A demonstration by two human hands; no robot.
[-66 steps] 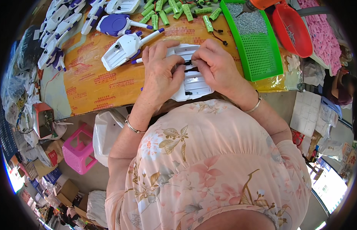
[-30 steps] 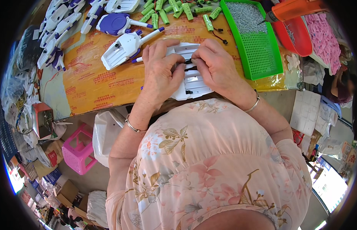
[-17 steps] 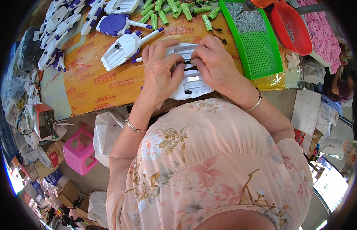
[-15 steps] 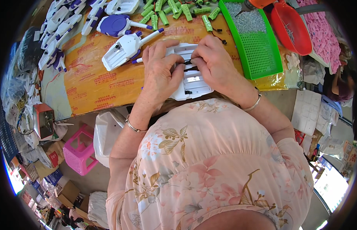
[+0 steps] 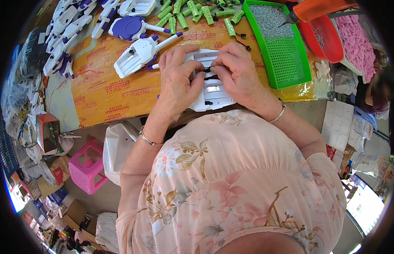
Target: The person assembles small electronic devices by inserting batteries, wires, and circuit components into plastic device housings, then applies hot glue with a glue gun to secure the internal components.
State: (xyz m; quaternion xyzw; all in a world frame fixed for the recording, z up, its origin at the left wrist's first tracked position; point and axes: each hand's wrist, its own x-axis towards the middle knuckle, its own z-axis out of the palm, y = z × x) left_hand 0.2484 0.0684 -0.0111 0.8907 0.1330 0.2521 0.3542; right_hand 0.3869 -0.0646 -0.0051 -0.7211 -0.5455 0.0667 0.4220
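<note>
A white plastic casing with open compartments lies at the table's near edge, its middle partly hidden beneath both hands. My left hand rests over its left side, thumb and forefinger closed at a small black part. From the other side, my right hand pinches the same part, whose exact kind is too small to make out. Beyond the left hand sits another white casing with a purple-tipped handle, and behind it a purple-and-white one.
Green battery packs with wires lie at the back. A green tray of screws stands right, beside a red tray and pink parts. An orange power screwdriver hangs over them. More casings pile up left; a pink stool stands below.
The orange screwdriver has swung further into view, with its tip above the screw tray. Both hands stay nearly in place at the black part.
</note>
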